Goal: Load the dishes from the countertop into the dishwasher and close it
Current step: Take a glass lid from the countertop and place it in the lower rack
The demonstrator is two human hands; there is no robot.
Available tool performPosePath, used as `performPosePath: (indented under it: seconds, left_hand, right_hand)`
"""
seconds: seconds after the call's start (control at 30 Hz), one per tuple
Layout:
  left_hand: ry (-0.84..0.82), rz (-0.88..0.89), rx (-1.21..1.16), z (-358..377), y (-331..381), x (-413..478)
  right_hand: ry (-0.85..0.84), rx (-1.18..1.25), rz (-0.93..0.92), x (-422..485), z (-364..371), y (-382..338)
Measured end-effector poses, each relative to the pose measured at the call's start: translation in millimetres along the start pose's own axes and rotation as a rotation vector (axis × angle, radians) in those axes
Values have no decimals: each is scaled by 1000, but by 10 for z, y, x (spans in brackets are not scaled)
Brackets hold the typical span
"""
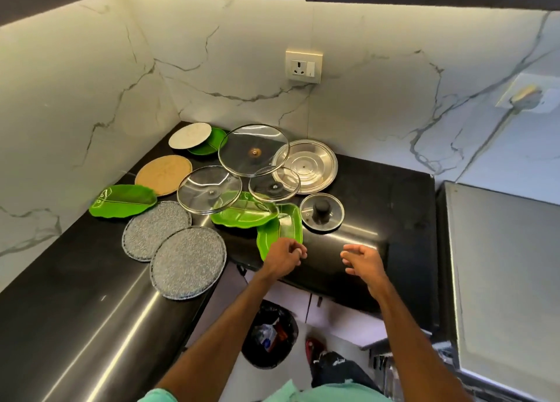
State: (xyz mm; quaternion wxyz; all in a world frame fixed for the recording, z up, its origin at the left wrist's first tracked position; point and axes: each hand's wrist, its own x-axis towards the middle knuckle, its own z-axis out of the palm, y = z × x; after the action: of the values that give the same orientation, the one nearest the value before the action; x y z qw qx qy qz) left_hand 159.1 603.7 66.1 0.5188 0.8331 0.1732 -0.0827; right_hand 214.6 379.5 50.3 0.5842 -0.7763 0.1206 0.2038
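left hand (283,256) hides green tray (280,227) end | maybe touching

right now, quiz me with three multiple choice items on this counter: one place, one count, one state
1. Where does the glass lid with the black knob lie?
A. in a sink
B. on the black countertop, right of the nearest green leaf-shaped plate
C. on a stove

2. How many grey speckled plates are there?
A. two
B. four
C. none

3. What is the right hand doing?
A. gripping a cup
B. pouring from a kettle
C. holding nothing, fingers loose over the countertop

Answers: 1 B, the lid sits flat on bare countertop beside that plate; 2 A, a pair lies at the front left; 3 C, nothing lies between its fingers.
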Motion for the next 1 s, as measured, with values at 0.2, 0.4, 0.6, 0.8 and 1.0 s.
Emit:
performPosePath:
  seconds: [0.2, 0.4, 0.6, 0.8, 1.0]
  left_hand:
    - [121, -69, 45, -20, 168, 749]
    - [314, -188, 50, -122, 99, 1109]
    - [447, -362, -57, -199, 126, 1253]
    - [519, -525, -615, -183, 292, 1453]
    - [575, -588, -1063, -271, 332, 1664]
  right_hand:
    - [12, -249, -13, 1151, 101, -226]
    - [-61, -736, -298, 1837, 382, -533]
    - [-114, -952, -493, 1951, 576, -618]
    - [-75, -842, -538, 1749, 396, -570]
    - [-47, -788, -452, 1587, -78, -427]
